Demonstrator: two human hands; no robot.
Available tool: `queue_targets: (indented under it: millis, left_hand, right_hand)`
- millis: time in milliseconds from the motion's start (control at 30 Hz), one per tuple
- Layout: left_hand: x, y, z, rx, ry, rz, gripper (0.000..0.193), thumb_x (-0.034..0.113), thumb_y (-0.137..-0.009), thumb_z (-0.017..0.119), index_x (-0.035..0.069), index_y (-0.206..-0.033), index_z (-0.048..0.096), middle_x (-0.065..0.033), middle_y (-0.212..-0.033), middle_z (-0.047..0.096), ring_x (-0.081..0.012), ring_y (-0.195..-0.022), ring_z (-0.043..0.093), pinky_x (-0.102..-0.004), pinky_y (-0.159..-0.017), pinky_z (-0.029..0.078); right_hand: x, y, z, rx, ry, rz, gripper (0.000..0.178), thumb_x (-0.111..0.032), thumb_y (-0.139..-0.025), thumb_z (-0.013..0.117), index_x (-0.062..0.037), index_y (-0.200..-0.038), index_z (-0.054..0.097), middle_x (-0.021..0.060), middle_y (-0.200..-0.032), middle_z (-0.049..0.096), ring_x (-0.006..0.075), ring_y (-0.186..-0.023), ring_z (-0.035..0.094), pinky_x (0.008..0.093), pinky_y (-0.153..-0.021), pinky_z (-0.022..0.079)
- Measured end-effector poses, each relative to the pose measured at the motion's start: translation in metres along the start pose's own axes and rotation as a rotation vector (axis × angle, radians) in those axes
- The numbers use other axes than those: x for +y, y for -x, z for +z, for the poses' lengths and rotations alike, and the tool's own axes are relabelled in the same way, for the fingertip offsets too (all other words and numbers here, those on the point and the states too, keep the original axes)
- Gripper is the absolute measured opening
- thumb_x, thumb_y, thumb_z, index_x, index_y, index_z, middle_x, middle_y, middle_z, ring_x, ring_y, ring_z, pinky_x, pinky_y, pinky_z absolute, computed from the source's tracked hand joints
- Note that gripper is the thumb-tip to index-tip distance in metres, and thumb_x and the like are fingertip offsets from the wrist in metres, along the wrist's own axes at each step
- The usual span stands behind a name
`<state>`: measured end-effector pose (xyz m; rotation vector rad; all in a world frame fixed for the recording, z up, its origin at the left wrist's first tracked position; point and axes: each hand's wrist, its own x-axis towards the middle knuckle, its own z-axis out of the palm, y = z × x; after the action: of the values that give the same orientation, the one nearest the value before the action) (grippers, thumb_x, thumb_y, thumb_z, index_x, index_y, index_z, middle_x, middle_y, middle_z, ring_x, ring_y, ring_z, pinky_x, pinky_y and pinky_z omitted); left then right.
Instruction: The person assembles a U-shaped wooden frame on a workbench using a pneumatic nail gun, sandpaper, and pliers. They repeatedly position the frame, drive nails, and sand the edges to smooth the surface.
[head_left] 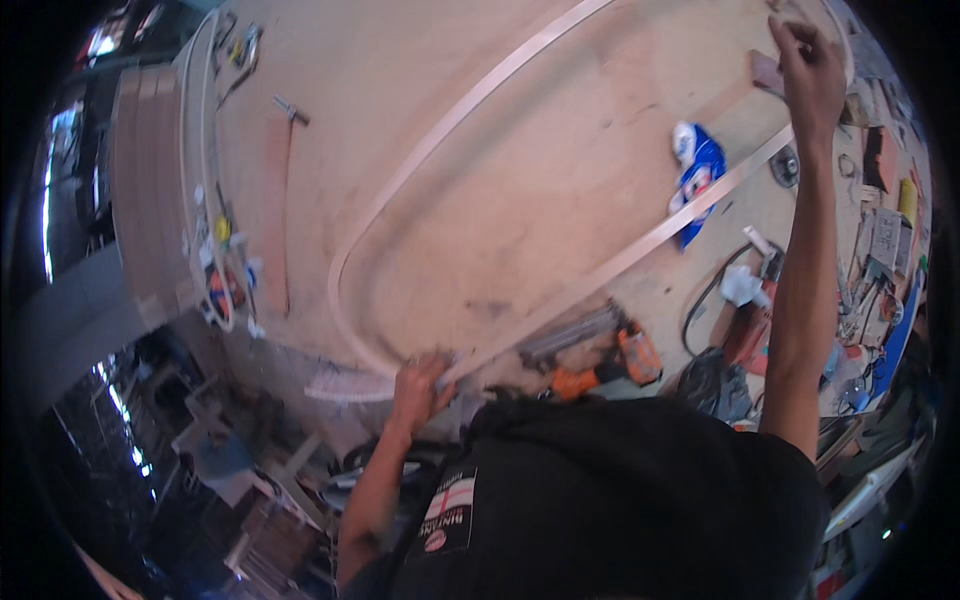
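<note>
A long, thin, pale strip [430, 140], apparently wood, curves in a big loop above the worktable. Its rounded lower left bend comes down to my left hand [422, 385], which is closed around the strip near the table's front edge. From there the straight side climbs to the upper right and passes behind my right forearm. My right hand [812, 80] is raised at the far right with fingers curled, close to the loop's far bend; whatever lies between those fingers is hidden. A blue and white plastic packet [703, 160] lies beneath the straight side.
An orange power tool [635, 352] lies at the table's front edge, beside a black bag [703, 380]. Assorted tools and a cable crowd the right side. Clamps [290, 110] and a flat wooden piece [277, 215] sit on the left. Stacked boards [148, 180] stand beyond.
</note>
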<state>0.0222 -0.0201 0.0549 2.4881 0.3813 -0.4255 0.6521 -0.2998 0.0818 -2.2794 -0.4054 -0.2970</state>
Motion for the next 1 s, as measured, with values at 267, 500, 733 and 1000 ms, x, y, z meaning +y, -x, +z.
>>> queue_targets:
  millis: [267, 500, 733, 1000]
  left_hand:
    - [-0.016, 0.002, 0.007, 0.099, 0.062, 0.064, 0.024, 0.015, -0.075, 0.080, 0.006, -0.094, 0.071, -0.0145, -0.090, 0.066, -0.0379, -0.083, 0.067, -0.0475, -0.073, 0.055]
    - [-0.033, 0.004, 0.020, 0.222, 0.169, 0.141, 0.028, 0.016, -0.074, 0.084, 0.004, -0.095, 0.070, -0.0149, -0.094, 0.072, -0.0360, -0.090, 0.071, -0.0459, -0.078, 0.056]
    - [-0.045, 0.007, 0.032, 0.270, 0.254, 0.234, 0.030, 0.017, -0.076, 0.084, 0.003, -0.098, 0.070, -0.0173, -0.096, 0.074, -0.0364, -0.091, 0.072, -0.0461, -0.078, 0.056]
    - [-0.048, 0.014, 0.040, 0.290, 0.260, 0.290, 0.029, 0.017, -0.077, 0.083, 0.002, -0.099, 0.071, -0.0174, -0.098, 0.074, -0.0384, -0.092, 0.072, -0.0482, -0.079, 0.056]
  right_hand:
    - [-0.204, 0.337, 0.045, -0.727, -0.314, -0.331, 0.034, -0.019, -0.085, 0.077, -0.0081, -0.117, 0.075, 0.0141, -0.121, 0.071, 0.0344, -0.115, 0.065, 0.0468, -0.105, 0.049]
    - [-0.234, 0.446, 0.098, -0.856, -0.099, -0.625, 0.044, -0.028, -0.077, 0.083, -0.0088, -0.115, 0.073, 0.0096, -0.115, 0.071, 0.0297, -0.119, 0.063, 0.0444, -0.107, 0.046]
    - [-0.239, 0.462, 0.090, -0.927, 0.042, -0.678, 0.027, -0.033, -0.081, 0.080, -0.0160, -0.102, 0.074, 0.0040, -0.098, 0.072, 0.0265, -0.104, 0.068, 0.0458, -0.102, 0.047]
    - [-0.239, 0.478, 0.082, -0.900, 0.062, -0.654, 0.022, -0.029, -0.083, 0.079, -0.0162, -0.101, 0.074, 0.0032, -0.095, 0.072, 0.0262, -0.100, 0.069, 0.0445, -0.101, 0.046]
